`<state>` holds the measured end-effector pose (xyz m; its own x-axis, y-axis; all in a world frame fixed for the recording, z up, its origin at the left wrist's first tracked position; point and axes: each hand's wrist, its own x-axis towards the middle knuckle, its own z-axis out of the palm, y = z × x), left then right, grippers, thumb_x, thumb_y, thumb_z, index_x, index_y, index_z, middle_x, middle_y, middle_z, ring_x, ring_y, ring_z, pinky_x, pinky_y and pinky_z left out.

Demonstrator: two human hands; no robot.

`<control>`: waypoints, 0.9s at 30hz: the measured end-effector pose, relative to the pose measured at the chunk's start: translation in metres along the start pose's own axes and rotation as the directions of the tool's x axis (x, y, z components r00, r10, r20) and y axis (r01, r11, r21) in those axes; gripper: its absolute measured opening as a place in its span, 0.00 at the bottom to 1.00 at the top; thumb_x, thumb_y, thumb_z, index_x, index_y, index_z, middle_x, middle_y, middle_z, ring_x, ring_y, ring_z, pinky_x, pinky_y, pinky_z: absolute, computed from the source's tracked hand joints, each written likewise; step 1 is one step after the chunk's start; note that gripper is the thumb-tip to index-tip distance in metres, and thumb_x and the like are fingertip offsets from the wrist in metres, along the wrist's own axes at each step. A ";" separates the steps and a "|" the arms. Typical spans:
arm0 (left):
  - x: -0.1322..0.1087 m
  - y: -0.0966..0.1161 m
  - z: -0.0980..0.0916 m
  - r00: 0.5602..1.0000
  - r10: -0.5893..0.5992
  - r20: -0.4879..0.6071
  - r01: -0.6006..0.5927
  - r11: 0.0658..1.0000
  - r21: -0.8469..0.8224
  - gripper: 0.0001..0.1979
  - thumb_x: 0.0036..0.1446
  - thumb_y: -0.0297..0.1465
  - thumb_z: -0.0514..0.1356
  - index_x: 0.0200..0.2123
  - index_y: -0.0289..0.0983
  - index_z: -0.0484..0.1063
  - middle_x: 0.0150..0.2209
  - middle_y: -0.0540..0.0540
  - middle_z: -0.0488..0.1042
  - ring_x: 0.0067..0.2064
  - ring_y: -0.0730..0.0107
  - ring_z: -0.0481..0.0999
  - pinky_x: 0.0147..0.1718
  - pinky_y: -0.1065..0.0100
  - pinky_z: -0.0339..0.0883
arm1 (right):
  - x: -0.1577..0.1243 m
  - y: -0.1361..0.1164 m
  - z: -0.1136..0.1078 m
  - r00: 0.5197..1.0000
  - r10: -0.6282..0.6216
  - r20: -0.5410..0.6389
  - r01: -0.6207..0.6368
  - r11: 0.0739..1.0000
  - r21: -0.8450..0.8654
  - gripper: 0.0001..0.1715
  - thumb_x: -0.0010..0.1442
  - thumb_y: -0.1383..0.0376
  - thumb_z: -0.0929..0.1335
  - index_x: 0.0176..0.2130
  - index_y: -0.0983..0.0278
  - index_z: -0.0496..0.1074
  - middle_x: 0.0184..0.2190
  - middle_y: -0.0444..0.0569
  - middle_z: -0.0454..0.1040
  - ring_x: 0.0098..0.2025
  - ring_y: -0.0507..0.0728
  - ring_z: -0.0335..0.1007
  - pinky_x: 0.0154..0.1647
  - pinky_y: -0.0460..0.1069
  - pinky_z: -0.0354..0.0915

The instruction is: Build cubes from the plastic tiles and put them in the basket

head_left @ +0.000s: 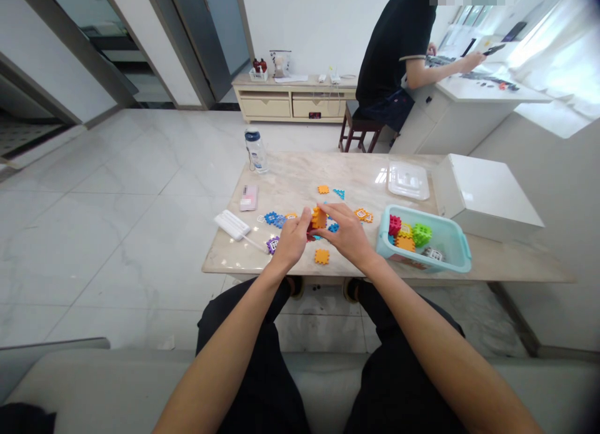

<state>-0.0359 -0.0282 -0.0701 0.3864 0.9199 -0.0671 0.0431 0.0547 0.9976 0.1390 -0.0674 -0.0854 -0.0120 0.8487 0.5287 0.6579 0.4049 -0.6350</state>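
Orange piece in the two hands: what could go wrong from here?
The orange piece is held between the left hand and the right hand, so it could slip if either grip loosens. A loose orange square lies near the front edge of the table and might get brushed off. The white object at the left edge could fall if bumped.

Orange block [319,218] partly hidden in the grasp

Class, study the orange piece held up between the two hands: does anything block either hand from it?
Nothing visible does: the left hand and the right hand both hold the orange piece directly, above the table.
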 end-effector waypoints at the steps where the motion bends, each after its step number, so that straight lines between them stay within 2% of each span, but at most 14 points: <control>1: 0.000 0.000 0.000 1.000 -0.001 0.000 0.001 1.000 -0.003 0.41 0.62 0.68 0.54 0.29 0.33 0.80 0.30 0.40 0.81 0.32 0.62 0.80 0.32 0.64 0.77 | 0.000 0.000 0.000 1.000 -0.006 -0.003 0.006 1.000 0.006 0.35 0.61 0.56 0.81 0.64 0.56 0.78 0.56 0.55 0.81 0.59 0.66 0.77 0.64 0.64 0.74; 8: 0.000 -0.001 0.000 1.000 0.015 -0.006 -0.015 0.999 0.031 0.39 0.63 0.66 0.55 0.26 0.35 0.77 0.28 0.43 0.78 0.31 0.63 0.78 0.33 0.64 0.77 | -0.002 0.002 0.003 0.998 -0.047 -0.029 0.047 0.999 0.015 0.33 0.63 0.58 0.80 0.64 0.57 0.78 0.56 0.56 0.80 0.58 0.66 0.77 0.63 0.63 0.74; 15: -0.003 0.000 -0.003 0.988 0.139 0.062 -0.149 0.971 0.187 0.22 0.65 0.48 0.64 0.28 0.36 0.76 0.25 0.51 0.70 0.29 0.70 0.71 0.31 0.69 0.69 | -0.002 0.001 0.004 0.998 -0.052 -0.034 0.052 0.999 0.005 0.28 0.67 0.61 0.77 0.64 0.59 0.78 0.55 0.57 0.81 0.57 0.65 0.77 0.62 0.62 0.74; 22: -0.004 0.003 -0.002 0.985 0.162 0.054 -0.170 0.966 0.197 0.20 0.64 0.45 0.63 0.26 0.37 0.75 0.25 0.51 0.71 0.30 0.70 0.69 0.30 0.70 0.63 | -0.005 0.000 0.007 0.998 -0.049 -0.029 0.048 0.999 -0.025 0.29 0.68 0.62 0.76 0.66 0.58 0.77 0.57 0.56 0.80 0.59 0.65 0.76 0.65 0.62 0.73; 27: -0.003 0.005 -0.001 0.987 0.158 -0.028 -0.141 0.940 0.311 0.21 0.62 0.42 0.62 0.20 0.38 0.67 0.21 0.53 0.64 0.27 0.72 0.63 0.27 0.69 0.55 | -0.005 -0.001 0.007 0.999 -0.041 -0.009 0.041 0.999 -0.035 0.31 0.66 0.62 0.77 0.65 0.58 0.76 0.56 0.56 0.80 0.59 0.66 0.76 0.64 0.63 0.73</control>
<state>-0.0381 -0.0303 -0.0650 0.3623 0.9276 0.0914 0.2724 -0.1991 0.9413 0.1329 -0.0697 -0.0914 -0.0323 0.8281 0.5597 0.6829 0.4272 -0.5925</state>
